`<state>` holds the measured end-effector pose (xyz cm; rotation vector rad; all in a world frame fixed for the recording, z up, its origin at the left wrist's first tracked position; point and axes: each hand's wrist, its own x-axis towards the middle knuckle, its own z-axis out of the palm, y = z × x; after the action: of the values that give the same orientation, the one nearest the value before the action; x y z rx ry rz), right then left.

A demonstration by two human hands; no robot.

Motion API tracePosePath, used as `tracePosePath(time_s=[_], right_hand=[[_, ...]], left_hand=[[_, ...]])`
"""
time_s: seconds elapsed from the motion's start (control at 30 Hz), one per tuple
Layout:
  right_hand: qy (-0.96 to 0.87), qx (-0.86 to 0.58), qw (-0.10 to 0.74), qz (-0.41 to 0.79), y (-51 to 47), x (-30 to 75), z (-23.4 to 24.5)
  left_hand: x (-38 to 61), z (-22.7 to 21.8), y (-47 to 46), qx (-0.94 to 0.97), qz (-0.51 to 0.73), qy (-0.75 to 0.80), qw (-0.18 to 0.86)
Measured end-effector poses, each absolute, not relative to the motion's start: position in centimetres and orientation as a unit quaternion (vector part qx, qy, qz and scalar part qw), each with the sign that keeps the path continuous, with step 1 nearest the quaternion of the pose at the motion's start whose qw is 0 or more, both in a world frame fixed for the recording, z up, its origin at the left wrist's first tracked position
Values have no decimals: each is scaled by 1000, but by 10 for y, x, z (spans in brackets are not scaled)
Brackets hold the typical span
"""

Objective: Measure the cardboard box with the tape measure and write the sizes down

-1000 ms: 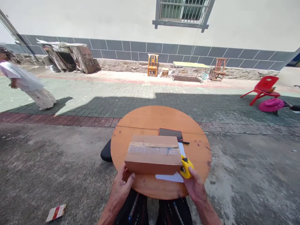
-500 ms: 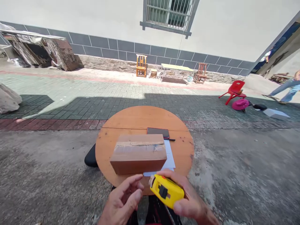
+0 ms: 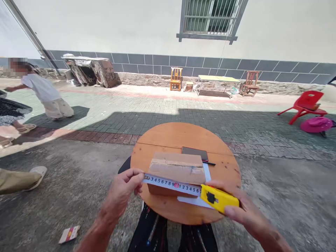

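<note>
My right hand (image 3: 236,203) grips the yellow case of a tape measure (image 3: 222,200). Its white blade (image 3: 170,184), printed with black numbers, is drawn out to the left. My left hand (image 3: 128,183) pinches the blade's free end between thumb and fingers. The blade stretches in front of the near upper edge of a taped cardboard box (image 3: 175,168); whether it touches the box I cannot tell. Under and beside the box lie sheets of white paper (image 3: 195,201). A dark, flat notebook or phone (image 3: 195,153) and a black pen (image 3: 209,163) rest behind it.
Everything stands on a round wooden table (image 3: 178,134). Several people walk or stand at the left, one in a white shirt (image 3: 43,87). A red chair (image 3: 306,105) and a pink hat (image 3: 316,124) are at the right. A small carton (image 3: 69,234) lies on the ground.
The blade has been pulled out leftward, and my left hand, open before, now pinches its end. Both hands have moved apart. The view has turned left, bringing people into sight.
</note>
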<state>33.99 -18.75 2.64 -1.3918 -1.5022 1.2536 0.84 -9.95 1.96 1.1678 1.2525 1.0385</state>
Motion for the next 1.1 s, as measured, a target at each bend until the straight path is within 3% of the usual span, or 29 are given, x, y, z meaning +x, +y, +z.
tracePosePath(time_s=[0.2, 0.8, 1.1], right_hand=[[-537, -531, 408, 513, -118, 375, 38], [-529, -534, 358, 554, -72, 430, 7], [-561, -493, 296, 595, -72, 436, 20]], left_hand=[[6, 20, -27, 537, 384, 559, 501], [29, 5, -3, 662, 213, 610, 381], [26, -2, -4, 649, 209, 602, 415]])
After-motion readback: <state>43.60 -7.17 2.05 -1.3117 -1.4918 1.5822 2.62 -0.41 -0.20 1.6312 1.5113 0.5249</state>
